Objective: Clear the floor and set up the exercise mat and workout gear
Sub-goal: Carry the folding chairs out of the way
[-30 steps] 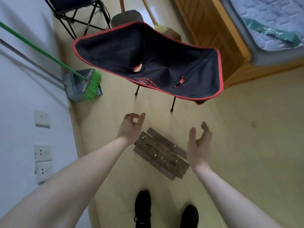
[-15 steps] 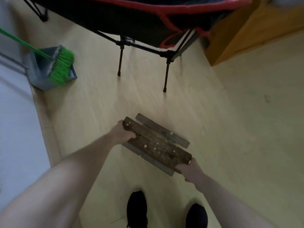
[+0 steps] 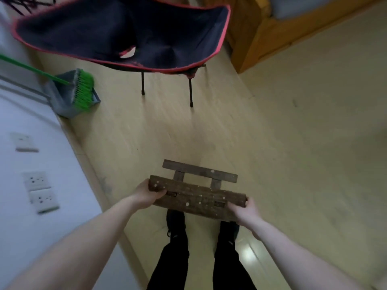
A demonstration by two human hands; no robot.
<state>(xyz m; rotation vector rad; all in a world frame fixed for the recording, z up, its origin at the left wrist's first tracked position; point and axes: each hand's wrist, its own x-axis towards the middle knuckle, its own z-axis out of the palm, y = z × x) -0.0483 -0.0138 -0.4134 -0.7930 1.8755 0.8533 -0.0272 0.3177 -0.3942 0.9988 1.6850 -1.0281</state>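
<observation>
A small dark wooden stool (image 3: 196, 197), speckled with pale spots, hangs in the air above my black shoes, tipped so its legs and lower bar point away from me. My left hand (image 3: 146, 195) grips its left end with the thumb over the top. At the opposite end, my right hand (image 3: 243, 210) holds the seat, fingers wrapped round the edge. The pale wood floor (image 3: 230, 132) lies beneath.
A black folding camp chair with red trim (image 3: 125, 34) stands ahead on thin legs. A green broom (image 3: 83, 86) rests in a grey dustpan (image 3: 65, 97) by the white wall with sockets (image 3: 41, 191) at left. A wooden bed frame (image 3: 272, 32) fills the upper right.
Both hands reached down, took the stool by its ends on the floor, and have now lifted it up in front of my legs, turned level across me.
</observation>
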